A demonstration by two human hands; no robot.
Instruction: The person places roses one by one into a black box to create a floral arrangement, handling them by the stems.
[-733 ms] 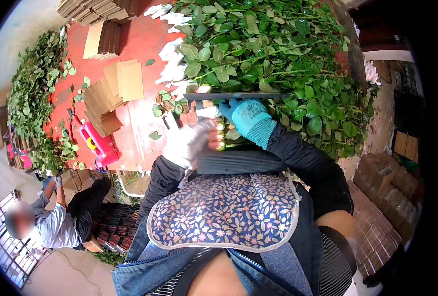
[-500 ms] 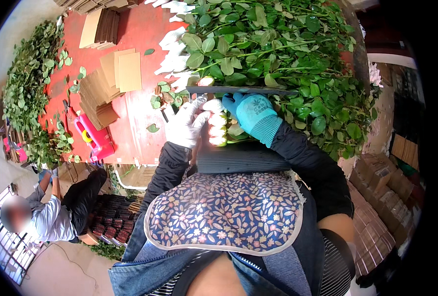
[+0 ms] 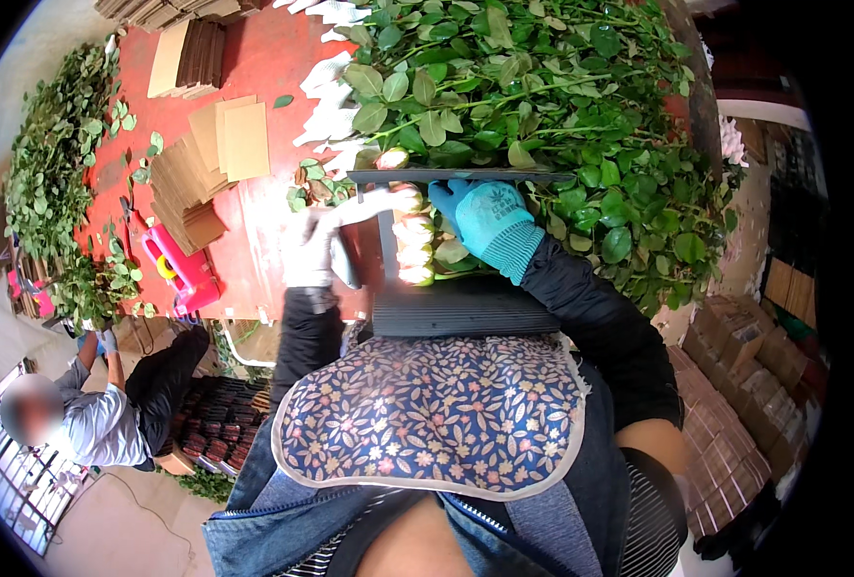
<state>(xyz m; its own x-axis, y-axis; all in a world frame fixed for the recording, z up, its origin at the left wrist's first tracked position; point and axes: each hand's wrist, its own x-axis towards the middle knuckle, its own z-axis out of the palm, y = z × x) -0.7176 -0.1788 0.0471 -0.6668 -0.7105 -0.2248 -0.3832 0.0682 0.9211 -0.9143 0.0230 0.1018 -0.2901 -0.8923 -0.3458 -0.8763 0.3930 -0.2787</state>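
My left hand (image 3: 313, 240), white-gloved and overexposed, is left of a column of pale pink rose heads (image 3: 413, 234), beside a grey object I cannot make out; its finger positions are unclear. My right hand (image 3: 475, 216), in a teal glove, is right of the heads with curled fingers among the stems; what it grips is hidden. The roses lie in a black holder with a ribbed near side (image 3: 465, 310) and a dark upper bar (image 3: 489, 175). Another rose head (image 3: 391, 158) shows above the bar. Leafy stems (image 3: 532, 87) with white-wrapped heads (image 3: 329, 96) cover the right side.
The red table (image 3: 167, 72) holds cardboard stacks (image 3: 186, 58), loose cardboard sheets (image 3: 244, 139), a pink tape dispenser (image 3: 179, 269) and more foliage (image 3: 47, 163). A co-worker (image 3: 100, 413) stands at lower left. Boxes (image 3: 734, 346) are piled at right.
My left hand has moved left, away from over the rose heads. My right hand stays at nearly the same spot beside them. The whole view has shifted slightly.
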